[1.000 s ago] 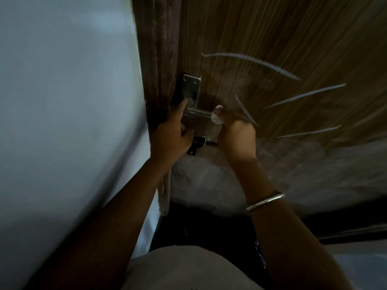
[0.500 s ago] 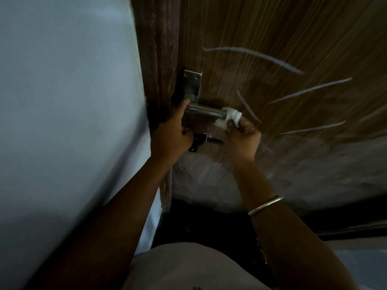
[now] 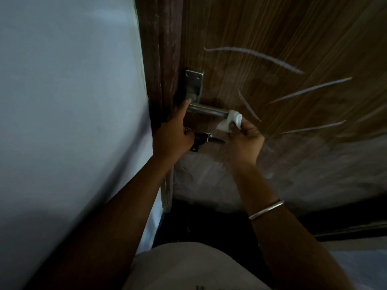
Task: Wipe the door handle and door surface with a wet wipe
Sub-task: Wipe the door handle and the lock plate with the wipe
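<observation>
Right hand (image 3: 244,141) pinching white wet wipe (image 3: 231,121) around free end of metal door handle (image 3: 207,110). Left hand (image 3: 172,136) closed on door edge beside handle's base, thumb touching lever. Brown door (image 3: 272,34) behind, pale-streaked.

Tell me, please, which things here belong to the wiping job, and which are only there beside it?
Belong to the job:
- wet wipe, wrapped over the handle's free end
- door handle
- door surface
- right hand, holding the wipe
- left hand, at the door's edge

Only there:
- key under the handle
- bangle
- white wall
</observation>
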Available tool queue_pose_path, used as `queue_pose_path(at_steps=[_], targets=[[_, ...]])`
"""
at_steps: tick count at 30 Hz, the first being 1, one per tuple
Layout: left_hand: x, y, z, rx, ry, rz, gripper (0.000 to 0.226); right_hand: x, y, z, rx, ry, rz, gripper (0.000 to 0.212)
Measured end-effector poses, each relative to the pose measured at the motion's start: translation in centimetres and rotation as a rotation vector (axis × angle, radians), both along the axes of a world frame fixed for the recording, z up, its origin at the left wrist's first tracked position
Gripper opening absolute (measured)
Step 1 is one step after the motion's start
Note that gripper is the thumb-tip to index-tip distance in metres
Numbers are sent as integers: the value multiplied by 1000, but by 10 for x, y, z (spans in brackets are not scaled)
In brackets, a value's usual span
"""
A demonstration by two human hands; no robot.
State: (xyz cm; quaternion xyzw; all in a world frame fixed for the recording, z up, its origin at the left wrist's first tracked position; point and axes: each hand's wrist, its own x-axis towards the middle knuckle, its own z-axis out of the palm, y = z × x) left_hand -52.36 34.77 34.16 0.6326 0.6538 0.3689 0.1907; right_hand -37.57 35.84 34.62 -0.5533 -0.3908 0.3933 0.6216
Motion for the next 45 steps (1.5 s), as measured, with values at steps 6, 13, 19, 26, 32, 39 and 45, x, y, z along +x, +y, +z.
queue_pose_path(at_steps=[6, 13, 19, 26, 32, 39, 45], targets=[[-1, 0, 0, 12, 0, 4, 77, -4, 3, 0, -142, 356, 93, 22], [-9, -1, 2, 20, 66, -12, 73, -3, 2, 5, -191, 898, 163, 18], [-14, 5, 7, -23, 55, 10, 71, -21, -1, 11, -261, 994, 197, 18], [-16, 7, 9, -45, 17, 17, 69, -20, -2, 10, -226, 994, 189, 25], [-14, 7, 8, -8, -2, 10, 67, -20, 0, 11, -238, 971, 178, 18], [-15, 6, 4, 17, -44, 8, 67, -8, 3, 12, -159, 739, 97, 18], [-13, 4, 2, 60, -162, -41, 64, -9, 5, 25, 415, -669, -1, 21]])
